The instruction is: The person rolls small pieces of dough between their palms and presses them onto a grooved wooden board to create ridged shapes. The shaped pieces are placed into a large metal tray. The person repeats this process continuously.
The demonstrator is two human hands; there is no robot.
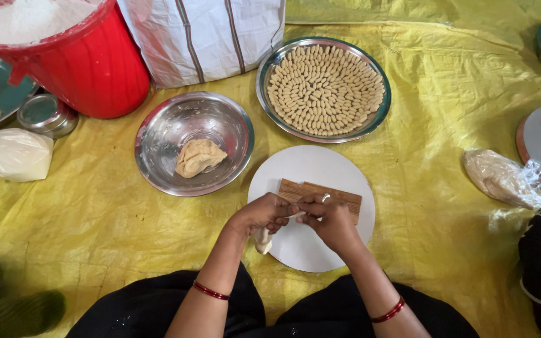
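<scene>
Yellow plastic sheeting [446, 206], creased and spread over the floor, carries all the things shown. At centre lies a round white board [320, 169] with a ribbed wooden block [345, 199] resting on it. Above the near part of the board, the left hand [261, 213] and the right hand [330, 219] are brought together, fingertips touching. A pale rope of dough [264, 240] is gripped in the left hand, its loose end hanging below the fist toward the board; the right-hand fingers are pressed together on a small piece at the rope's upper end, just beside the wooden block. Neither grip is spread.

As to progress, a round steel tray [324, 89] beyond the board is seen packed almost to its rim with rings of small shaped dough pieces [320, 87], so a large share of the shaping appears done. A lump of tan dough [199, 156] is left in the wide steel bowl [158, 131] to the left, and the rope in hand is not yet used up, so work is judged to remain.

A red plastic bucket of white flour [95, 69], a striped white sack [201, 34], a small steel bowl [46, 114] and a filled white plastic bag [10, 153] are set at upper left.
</scene>
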